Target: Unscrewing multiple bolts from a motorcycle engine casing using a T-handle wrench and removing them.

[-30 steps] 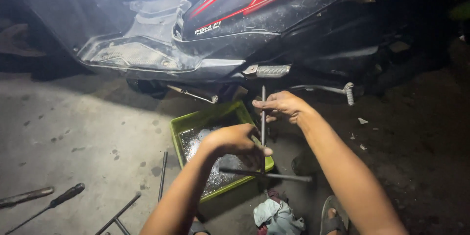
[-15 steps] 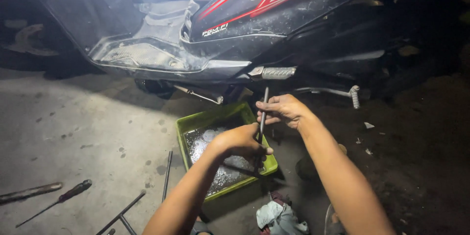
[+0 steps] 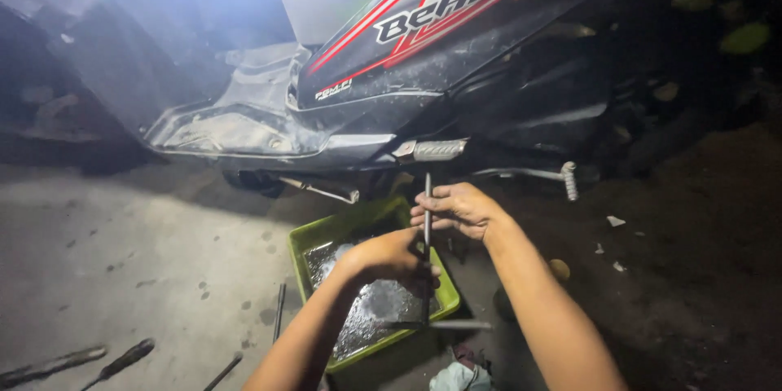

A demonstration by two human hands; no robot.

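A long metal T-handle wrench stands upright over a green tray. My right hand grips its shaft near the top. My left hand is closed around the shaft lower down, above the crossbar that lies at the tray's near edge. The tray holds dark shiny liquid. It sits on the concrete under a black and red scooter, just below the folded footpeg.
Loose tools lie on the concrete at the lower left: a screwdriver and thin rods. A crumpled rag lies near the tray's front. The scooter's kick lever sticks out at the right. Dark ground spreads to the right.
Both hands have stayed on the upright wrench. The view has shifted so the scooter and tray sit a little further right and lower in the frame.
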